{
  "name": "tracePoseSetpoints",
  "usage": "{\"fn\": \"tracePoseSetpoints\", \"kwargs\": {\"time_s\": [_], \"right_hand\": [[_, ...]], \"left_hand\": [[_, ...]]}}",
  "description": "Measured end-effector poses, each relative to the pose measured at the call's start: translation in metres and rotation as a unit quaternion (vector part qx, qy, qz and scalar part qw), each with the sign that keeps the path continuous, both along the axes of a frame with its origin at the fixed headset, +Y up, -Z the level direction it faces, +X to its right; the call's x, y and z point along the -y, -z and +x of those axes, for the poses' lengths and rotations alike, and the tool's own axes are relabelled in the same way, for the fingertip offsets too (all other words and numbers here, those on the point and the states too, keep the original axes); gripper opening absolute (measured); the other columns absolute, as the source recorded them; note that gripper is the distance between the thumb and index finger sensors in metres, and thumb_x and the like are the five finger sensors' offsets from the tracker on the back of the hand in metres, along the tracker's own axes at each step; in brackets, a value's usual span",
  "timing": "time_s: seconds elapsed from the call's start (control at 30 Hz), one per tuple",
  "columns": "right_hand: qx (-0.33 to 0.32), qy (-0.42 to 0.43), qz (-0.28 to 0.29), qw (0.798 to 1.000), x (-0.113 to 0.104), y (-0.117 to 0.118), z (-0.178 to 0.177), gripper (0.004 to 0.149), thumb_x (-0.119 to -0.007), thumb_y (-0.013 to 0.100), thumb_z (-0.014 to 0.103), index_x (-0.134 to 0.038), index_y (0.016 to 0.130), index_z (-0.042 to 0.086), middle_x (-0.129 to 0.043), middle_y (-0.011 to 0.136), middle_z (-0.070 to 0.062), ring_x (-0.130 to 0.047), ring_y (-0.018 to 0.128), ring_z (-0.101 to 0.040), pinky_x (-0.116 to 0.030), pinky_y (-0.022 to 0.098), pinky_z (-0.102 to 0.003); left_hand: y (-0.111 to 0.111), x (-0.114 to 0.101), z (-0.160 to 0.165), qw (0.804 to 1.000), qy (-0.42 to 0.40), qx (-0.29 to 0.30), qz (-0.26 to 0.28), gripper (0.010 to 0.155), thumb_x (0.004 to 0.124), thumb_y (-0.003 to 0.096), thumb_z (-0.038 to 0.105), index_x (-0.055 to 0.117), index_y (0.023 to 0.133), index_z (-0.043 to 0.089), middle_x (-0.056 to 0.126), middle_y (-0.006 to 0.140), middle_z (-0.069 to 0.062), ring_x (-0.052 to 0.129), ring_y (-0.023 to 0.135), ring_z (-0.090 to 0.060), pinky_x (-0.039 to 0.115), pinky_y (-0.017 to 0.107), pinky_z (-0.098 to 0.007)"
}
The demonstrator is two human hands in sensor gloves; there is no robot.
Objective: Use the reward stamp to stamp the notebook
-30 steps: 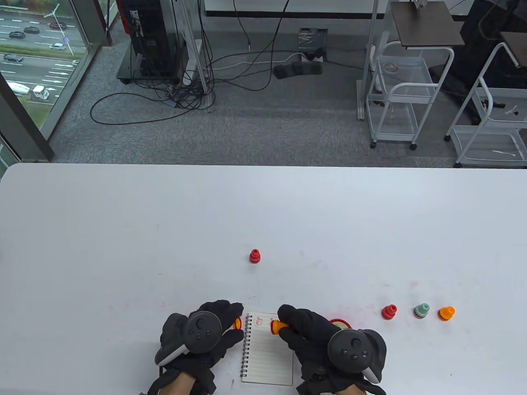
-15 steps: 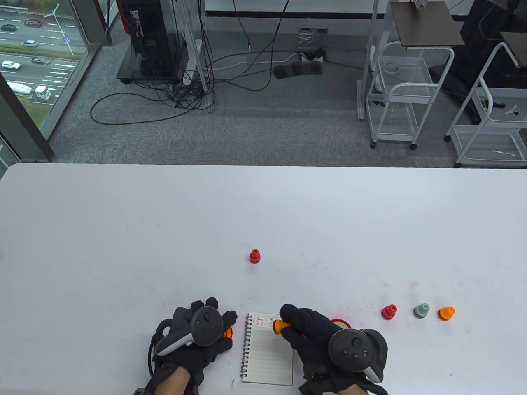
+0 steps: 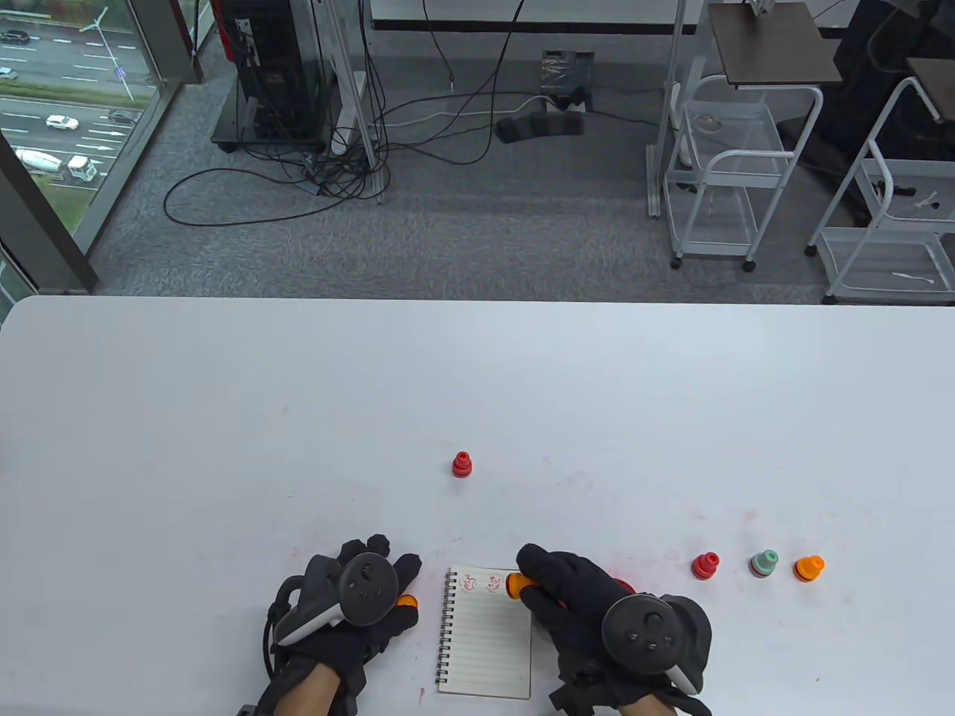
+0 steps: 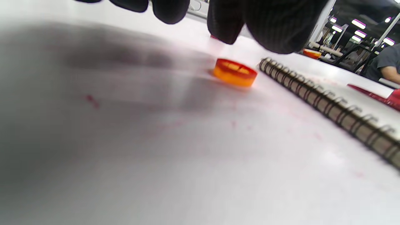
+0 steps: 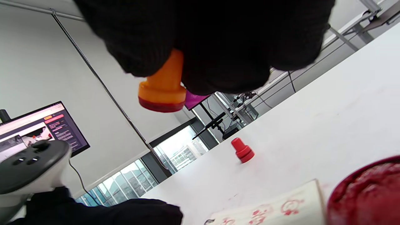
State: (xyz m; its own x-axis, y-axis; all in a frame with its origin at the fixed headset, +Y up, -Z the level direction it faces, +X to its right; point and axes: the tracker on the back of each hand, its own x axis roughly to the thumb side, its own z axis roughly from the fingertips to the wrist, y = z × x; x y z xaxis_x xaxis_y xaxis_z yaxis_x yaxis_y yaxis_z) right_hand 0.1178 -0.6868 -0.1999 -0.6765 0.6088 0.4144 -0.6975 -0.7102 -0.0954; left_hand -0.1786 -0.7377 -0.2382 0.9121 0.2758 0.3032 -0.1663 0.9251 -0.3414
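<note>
Gripping the orange reward stamp point(image 3: 514, 584) by its handle, the right hand point(image 3: 589, 619) is holding it clear of the spiral notebook point(image 3: 485, 641), exposing two red prints. The left hand point(image 3: 358, 604) is hovering, fingers spread, over the orange cap point(image 4: 235, 72), parked beside the binding.

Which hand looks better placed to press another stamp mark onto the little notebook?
The right hand. It grips the orange stamp, lifted beside the notebook. The left hand holds nothing; its fingers hover over the orange cap lying on the table.
</note>
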Motion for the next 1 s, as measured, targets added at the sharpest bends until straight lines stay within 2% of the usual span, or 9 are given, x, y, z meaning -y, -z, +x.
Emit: {"fn": "tracePoseSetpoints", "kwargs": {"time_s": [0.17, 0.3, 0.43, 0.5, 1.0], "right_hand": [[0.024, -0.081, 0.003, 0.996, 0.004, 0.002, 0.003, 0.044, -0.086, 0.04, 0.028, -0.087, 0.084, 0.022, -0.095, 0.079, -0.01, -0.097, 0.059, -0.029, -0.085, 0.048, -0.047], [0.036, -0.186, -0.002, 0.982, 0.014, 0.004, -0.001, 0.044, -0.086, 0.04, 0.028, -0.087, 0.084, 0.023, -0.095, 0.08, -0.009, -0.096, 0.061, -0.03, -0.083, 0.051, -0.051], [0.026, -0.259, -0.047, 0.964, 0.026, 0.007, -0.006, 0.044, -0.086, 0.04, 0.028, -0.087, 0.084, 0.024, -0.096, 0.081, -0.006, -0.095, 0.063, -0.03, -0.08, 0.054, -0.055], [0.021, -0.275, -0.066, 0.959, 0.029, 0.008, -0.007, 0.044, -0.086, 0.04, 0.028, -0.087, 0.084, 0.024, -0.097, 0.08, -0.006, -0.095, 0.064, -0.03, -0.079, 0.055, -0.057], [0.01, -0.294, -0.113, 0.949, 0.034, 0.01, -0.007, 0.043, -0.087, 0.039, 0.027, -0.089, 0.082, 0.023, -0.101, 0.077, -0.006, -0.094, 0.064, -0.031, -0.08, 0.055, -0.056]], "left_hand": [[-0.002, -0.012, -0.003, 0.999, -0.042, 0.009, 0.008, 0.076, 0.07, 0.0489, 0.056, 0.058, 0.116, 0.024, 0.044, 0.122, -0.023, 0.046, 0.107, -0.053, 0.05, 0.074, -0.067], [-0.006, -0.021, -0.004, 0.998, -0.057, 0.026, 0.029, 0.078, 0.067, 0.0491, 0.06, 0.055, 0.118, 0.025, 0.044, 0.123, -0.022, 0.046, 0.108, -0.053, 0.051, 0.074, -0.068], [-0.01, -0.031, -0.007, 0.994, -0.064, 0.041, 0.079, 0.079, 0.065, 0.0482, 0.065, 0.059, 0.116, 0.025, 0.057, 0.121, -0.018, 0.065, 0.105, -0.048, 0.059, 0.073, -0.067], [-0.011, -0.034, -0.009, 0.993, -0.074, 0.039, 0.079, 0.08, 0.064, 0.0482, 0.066, 0.058, 0.117, 0.025, 0.057, 0.122, -0.018, 0.063, 0.106, -0.049, 0.059, 0.073, -0.067], [-0.012, -0.035, -0.009, 0.994, -0.068, 0.033, 0.074, 0.079, 0.064, 0.0488, 0.064, 0.059, 0.116, 0.024, 0.056, 0.121, -0.019, 0.061, 0.105, -0.05, 0.059, 0.073, -0.067]]}}
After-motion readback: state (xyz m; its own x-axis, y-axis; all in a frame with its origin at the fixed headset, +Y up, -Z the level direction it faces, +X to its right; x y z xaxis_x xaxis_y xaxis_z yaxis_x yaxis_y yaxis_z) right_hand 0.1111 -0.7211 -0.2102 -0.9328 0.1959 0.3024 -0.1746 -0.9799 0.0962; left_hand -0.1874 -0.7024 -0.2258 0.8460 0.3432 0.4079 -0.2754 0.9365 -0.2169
